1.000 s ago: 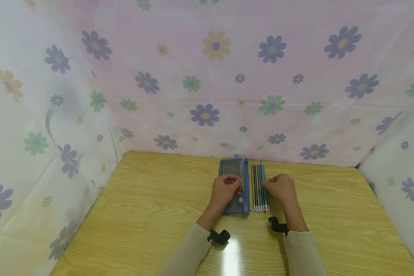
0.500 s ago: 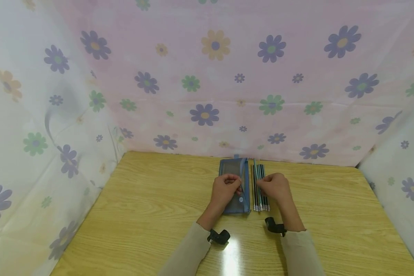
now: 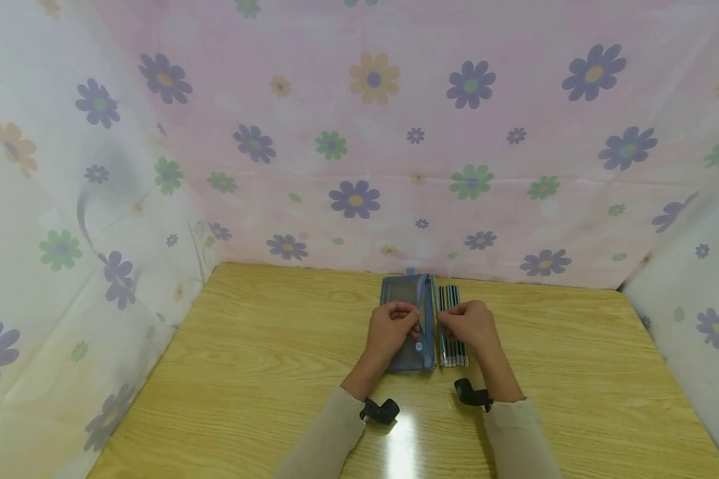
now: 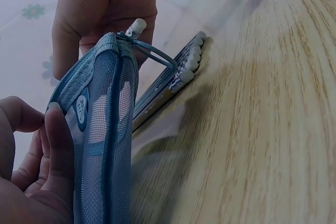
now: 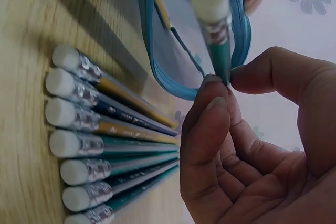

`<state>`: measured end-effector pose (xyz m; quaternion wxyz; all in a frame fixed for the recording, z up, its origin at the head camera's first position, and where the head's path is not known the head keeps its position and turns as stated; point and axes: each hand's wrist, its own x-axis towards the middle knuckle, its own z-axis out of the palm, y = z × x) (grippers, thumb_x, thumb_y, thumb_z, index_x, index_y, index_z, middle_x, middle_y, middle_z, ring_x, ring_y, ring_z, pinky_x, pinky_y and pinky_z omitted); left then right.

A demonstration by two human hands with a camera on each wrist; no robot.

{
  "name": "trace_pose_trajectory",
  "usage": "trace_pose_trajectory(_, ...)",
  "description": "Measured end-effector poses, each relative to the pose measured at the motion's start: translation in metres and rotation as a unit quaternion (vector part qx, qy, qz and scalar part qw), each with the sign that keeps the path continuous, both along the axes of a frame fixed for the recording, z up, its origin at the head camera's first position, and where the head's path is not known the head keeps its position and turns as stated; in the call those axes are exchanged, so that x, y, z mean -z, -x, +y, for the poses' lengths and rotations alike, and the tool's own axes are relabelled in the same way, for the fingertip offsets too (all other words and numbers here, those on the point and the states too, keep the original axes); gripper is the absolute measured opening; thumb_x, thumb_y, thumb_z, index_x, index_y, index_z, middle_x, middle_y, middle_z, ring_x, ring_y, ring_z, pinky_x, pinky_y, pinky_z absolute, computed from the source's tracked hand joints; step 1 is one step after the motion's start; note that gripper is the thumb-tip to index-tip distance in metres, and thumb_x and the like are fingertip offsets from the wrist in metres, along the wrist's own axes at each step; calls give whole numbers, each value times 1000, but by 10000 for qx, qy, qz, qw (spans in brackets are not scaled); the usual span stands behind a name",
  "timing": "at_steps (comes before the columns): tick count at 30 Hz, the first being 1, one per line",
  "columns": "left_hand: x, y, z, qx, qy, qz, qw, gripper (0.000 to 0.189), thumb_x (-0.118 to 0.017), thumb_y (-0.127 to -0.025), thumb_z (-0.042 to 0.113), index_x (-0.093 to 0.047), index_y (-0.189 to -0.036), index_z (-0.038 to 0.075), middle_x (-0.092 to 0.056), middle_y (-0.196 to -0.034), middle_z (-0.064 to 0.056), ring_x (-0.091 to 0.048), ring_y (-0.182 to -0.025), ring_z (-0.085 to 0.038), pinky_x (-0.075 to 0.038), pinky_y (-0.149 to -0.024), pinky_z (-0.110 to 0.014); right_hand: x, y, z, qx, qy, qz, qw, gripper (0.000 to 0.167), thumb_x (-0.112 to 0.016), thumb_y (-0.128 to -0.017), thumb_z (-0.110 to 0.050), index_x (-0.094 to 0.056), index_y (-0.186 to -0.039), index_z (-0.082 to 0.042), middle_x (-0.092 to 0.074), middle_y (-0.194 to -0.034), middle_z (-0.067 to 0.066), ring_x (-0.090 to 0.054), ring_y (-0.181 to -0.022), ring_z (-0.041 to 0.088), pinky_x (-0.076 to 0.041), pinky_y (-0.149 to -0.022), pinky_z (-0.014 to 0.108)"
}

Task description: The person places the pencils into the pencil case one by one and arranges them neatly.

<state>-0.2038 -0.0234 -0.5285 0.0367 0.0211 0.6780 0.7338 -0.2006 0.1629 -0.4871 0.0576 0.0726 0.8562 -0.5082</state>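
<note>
A blue mesh zip pencil case [image 3: 401, 289] lies on the table, and my left hand [image 3: 391, 329] pinches its upper edge between thumb and finger. Its mouth gapes in the right wrist view, where a pencil with a yellow stripe shows inside. My right hand [image 3: 473, 327] holds a green pencil [image 5: 221, 59] between thumb and fingertips, right at that mouth. The pencil's white eraser [image 5: 209, 1] points towards the right wrist camera; its far end is hidden. Just right of the case, several pencils [image 5: 134, 148] lie side by side, erasers towards me, in green, dark blue and yellow-striped colours.
The wood-grain table [image 3: 275, 359] ends at a flowered pink cloth [image 3: 359, 133] behind, with pale flowered cloth at both sides. Black wrist cameras [image 3: 381, 412] stick out from both wrists, low over the table.
My right hand has lifted the pencil off the row and carried it left to the case's mouth. The left hand stays in place on the case.
</note>
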Motion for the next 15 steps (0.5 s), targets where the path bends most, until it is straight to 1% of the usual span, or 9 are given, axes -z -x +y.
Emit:
trace_pose_trajectory(4, -1, 1, 0, 29, 4, -12, 10000, 17, -74, -100, 10, -75, -107, -5, -74, -81, -12, -69, -63, -14, -67, -68, -42, 0, 1, -3, 6, 18, -85, 10000, 26, -72, -92, -18, -81, -101, 5, -74, -70, 10, -72, -67, 22, -64, -67, 37)
trace_pose_trajectory(7, 0, 1, 0, 56, -21, 2, 10000, 17, -74, -100, 10, -75, -107, -5, -73, -81, -12, -70, -64, -14, -67, -69, -42, 0, 1, -6, 39, 219, -136, 9997, 27, -73, -92, -17, -79, -102, 7, -74, -71, 10, -71, -66, 21, -64, -65, 35)
trace_pose_trajectory(12, -1, 1, 0, 87, -28, 25, 10000, 16, -74, -101, 10, -75, -107, -5, -73, -82, -13, -70, -65, -14, -66, -67, -36, 4, 2, -11, 158, 419, -99, 9989, 28, -73, -92, -16, -79, -103, 9, -75, -73, 11, -71, -64, 20, -64, -63, 34)
trace_pose_trajectory(15, 0, 1, 0, 93, -45, 26, 9999, 16, -73, -101, 10, -75, -106, -5, -74, -82, -14, -70, -65, -14, -66, -65, -33, 6, 2, -14, 215, 409, -51, 9989, 27, -72, -92, -16, -80, -102, 8, -75, -73, 10, -71, -64, 19, -65, -63, 36)
